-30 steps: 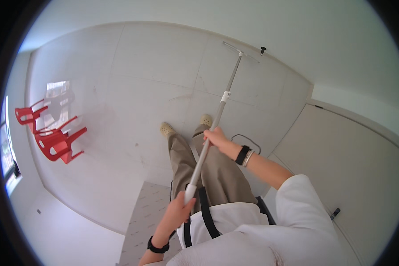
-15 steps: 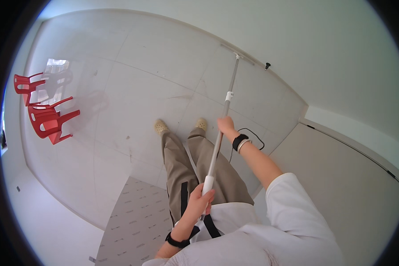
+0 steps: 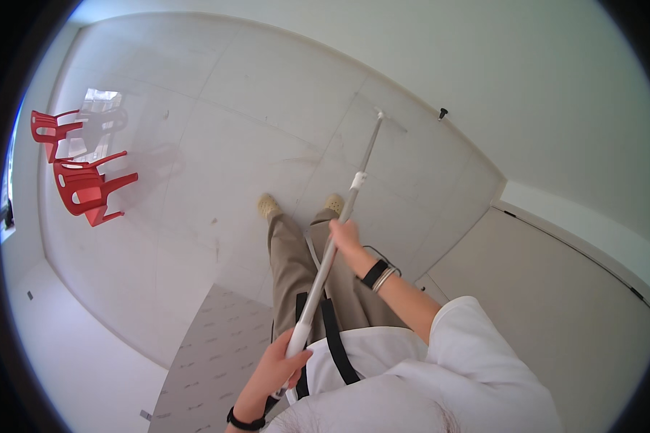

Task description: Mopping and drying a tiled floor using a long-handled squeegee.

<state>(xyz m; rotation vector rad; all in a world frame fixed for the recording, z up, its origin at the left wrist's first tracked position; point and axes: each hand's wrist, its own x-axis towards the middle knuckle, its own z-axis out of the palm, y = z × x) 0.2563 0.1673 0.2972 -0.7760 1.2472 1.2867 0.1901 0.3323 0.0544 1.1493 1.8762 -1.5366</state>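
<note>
A long telescopic floor squeegee (image 3: pixel 325 265) with a thin, wide head (image 3: pixel 395 124) slants from my waist out over the floor. My left hand (image 3: pixel 273 366) is wrapped round the white grip near the pole's lower end. Higher up the pole, my right hand (image 3: pixel 347 237) closes on the grey shaft, just below the white joint collar (image 3: pixel 358 180). The head lies on the pale tiles ahead and to the right, a short way out from the wall's foot. Its blade blends into the floor, so its edges are hard to make out.
Two red plastic chairs (image 3: pixel 87 191) stand at the far left. A small black doorstop (image 3: pixel 443 113) sits by the wall's base. Grey printed sheeting (image 3: pixel 209 353) covers floor at lower left, and a beige panel (image 3: pixel 556 289) is at right. Dark smudges mark the tiles near my shoes (image 3: pixel 269 206).
Both hands have drawn the squeegee back toward me and to the left. Its head has come away from the wall's foot onto the tiles.
</note>
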